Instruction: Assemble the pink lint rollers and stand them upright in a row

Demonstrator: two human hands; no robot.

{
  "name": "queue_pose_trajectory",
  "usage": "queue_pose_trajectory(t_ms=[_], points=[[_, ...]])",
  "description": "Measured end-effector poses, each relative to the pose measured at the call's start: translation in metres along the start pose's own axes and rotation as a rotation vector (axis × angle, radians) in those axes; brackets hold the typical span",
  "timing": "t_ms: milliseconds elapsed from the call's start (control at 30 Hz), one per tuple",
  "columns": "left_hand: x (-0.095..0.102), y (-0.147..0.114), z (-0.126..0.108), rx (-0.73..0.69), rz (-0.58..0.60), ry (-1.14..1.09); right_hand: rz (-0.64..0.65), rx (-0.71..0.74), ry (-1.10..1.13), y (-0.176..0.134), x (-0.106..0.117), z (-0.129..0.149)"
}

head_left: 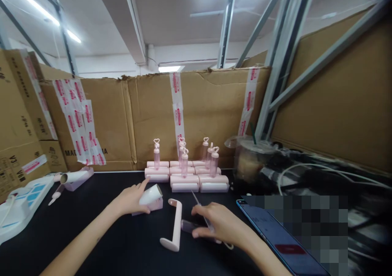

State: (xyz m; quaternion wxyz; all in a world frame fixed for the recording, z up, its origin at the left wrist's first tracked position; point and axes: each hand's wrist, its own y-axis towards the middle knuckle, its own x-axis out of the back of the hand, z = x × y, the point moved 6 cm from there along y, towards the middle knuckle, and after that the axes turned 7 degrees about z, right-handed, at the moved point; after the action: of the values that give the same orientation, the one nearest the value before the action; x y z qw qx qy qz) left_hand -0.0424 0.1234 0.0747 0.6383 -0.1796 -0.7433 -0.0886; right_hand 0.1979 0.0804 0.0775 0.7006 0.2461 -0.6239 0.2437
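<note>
1. The left hand (pixel 130 199) has its fingers closed around a white roll (pixel 150 194), with a pink case (pixel 157 205) just under it.
2. The right hand (pixel 219 222) grips a thin pointed tool (pixel 197 199); its tip stands out beyond the fingers. A translucent tube (pixel 188 226) lies by the thumb, partly hidden, so I cannot tell if it is also held.
3. Between the two hands, a pink frame (pixel 177 229) lies on the tabletop (pixel 122 247).
4. Beyond the fingers of both hands stand pink holders (pixel 184 179) in rows, the rear ones partly covered by the front ones.
5. On the cardboard wall (pixel 153 116) behind them, "MA" and a final "A" can be read; tape (pixel 76 125) hides the middle. Its red print is too small to read.
6. Far left of the left fingers, a carton (pixel 18 116) shows "V3", turned sideways.
7. Right of the right fingers, a phone (pixel 269 231) has a blurred screen; the lower end is cut off.
</note>
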Motion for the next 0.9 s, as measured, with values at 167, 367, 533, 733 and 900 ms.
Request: queue_pose_trajectory(t_ms=[167, 367, 533, 733, 900], points=[[0.007, 0.002, 0.046, 0.083, 0.012, 0.013, 0.075, 0.003, -0.032, 0.003, -0.01, 0.0], [0.026, 0.012, 0.094, 0.163, -0.1, 0.003, 0.0, 0.017, -0.04, 0.001, -0.01, 0.001], [0.03, -0.009, 0.06, 0.113, -0.429, -0.172, -0.171, -0.026, -0.005, -0.004, 0.011, 0.002], [-0.008, -0.021, -0.044, -0.286, -0.11, -0.978, -0.242, 0.11, 0.004, 0.016, 0.032, 0.048], [-0.004, -0.038, -0.059, -0.219, -0.371, -0.529, -0.103, 0.154, 0.39, 0.029, 0.009, 0.072]])
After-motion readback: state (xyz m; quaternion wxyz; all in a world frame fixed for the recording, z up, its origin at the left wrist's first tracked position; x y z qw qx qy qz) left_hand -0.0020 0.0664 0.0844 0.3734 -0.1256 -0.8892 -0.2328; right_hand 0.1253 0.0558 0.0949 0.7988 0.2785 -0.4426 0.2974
